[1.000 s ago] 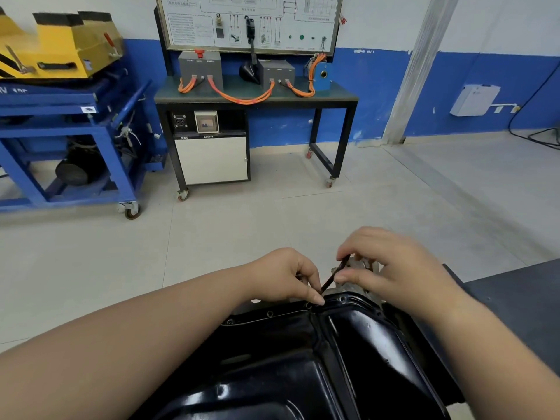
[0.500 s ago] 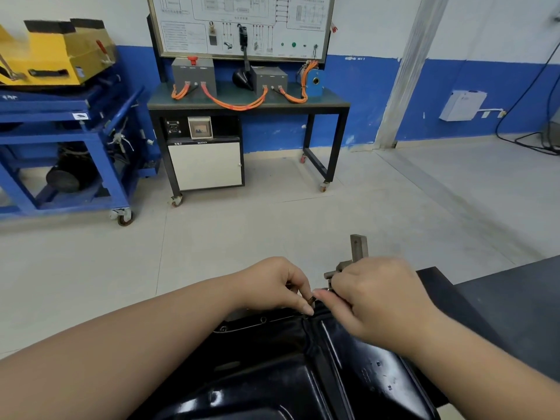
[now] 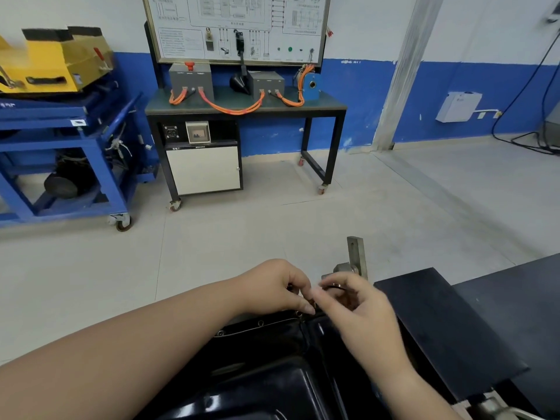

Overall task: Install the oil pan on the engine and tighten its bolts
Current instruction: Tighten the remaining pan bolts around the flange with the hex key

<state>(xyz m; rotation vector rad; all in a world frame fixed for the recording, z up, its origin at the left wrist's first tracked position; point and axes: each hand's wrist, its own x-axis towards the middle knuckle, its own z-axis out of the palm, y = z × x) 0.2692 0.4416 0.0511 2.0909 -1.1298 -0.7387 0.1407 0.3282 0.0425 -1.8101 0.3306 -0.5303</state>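
From my feed: black oil pan (image 3: 272, 377) fills the bottom centre, glossy, sitting low in front w/ its flange edge and a row of bolt holes (image 3: 260, 323) along the far rim. Both hands meet at the far-centre of that rim. Left hand (image 3: 272, 286) is curled, fingertips pressed down at the flange, thumb and forefinger closed together on smth small; can't tell what, it's hidden under the fingers. Right hand (image 3: 360, 310) is blurred, fingers loosely curled, tips nearly touching the left's; can't tell if it's gripping anything.

Just behind the hands a grey metal bracket (image 3: 355, 257) sticks up vertically, w/ a lump of metal at its base, partly covered by the right hand. To the right of the pan, a dark flat bench surface (image 3: 454, 328) runs off to the frame edge.

Further off across the pale floor: a black-framed test bench (image 3: 242, 110) on castors w/ grey boxes, orange cables (image 3: 236, 109) and a wiring-diagram board (image 3: 236, 25) above it. Left of it a blue trolley (image 3: 60, 140) carrying a yellow unit (image 3: 57, 62). Right wall: white box (image 3: 457, 106) and black cables (image 3: 527, 137) trailing on the floor. Both forearms cover the pan's near-left and right sides.
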